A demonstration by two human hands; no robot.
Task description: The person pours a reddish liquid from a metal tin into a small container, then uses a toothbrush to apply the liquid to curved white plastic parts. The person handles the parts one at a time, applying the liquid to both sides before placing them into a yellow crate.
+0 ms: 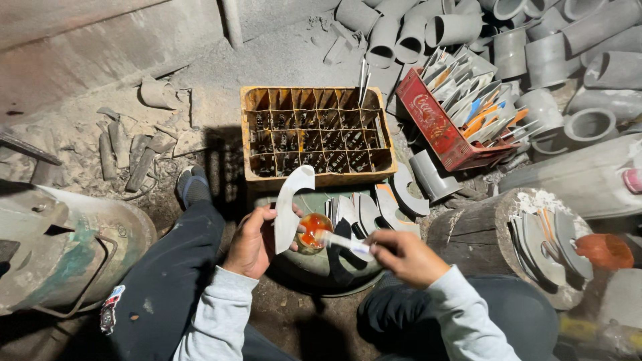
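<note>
My left hand [252, 241] holds a curved white piece cut from plastic pipe [289, 204], upright in front of me. My right hand [401, 253] grips a white toothbrush [341, 241], its head dipped in a small round tin of orange-red paste [313, 232] beside the left hand. Below them is a round dark green metal lid [314, 267] bearing several more curved grey pipe pieces [364, 210].
A yellow crate with dividers [314, 134] stands just beyond the hands. A red crate of cut pieces [461, 113] lies to the right, with grey pipe sections [535, 47] piled behind. A log stump [481, 234] holds more pieces. A green metal drum [60, 247] lies left.
</note>
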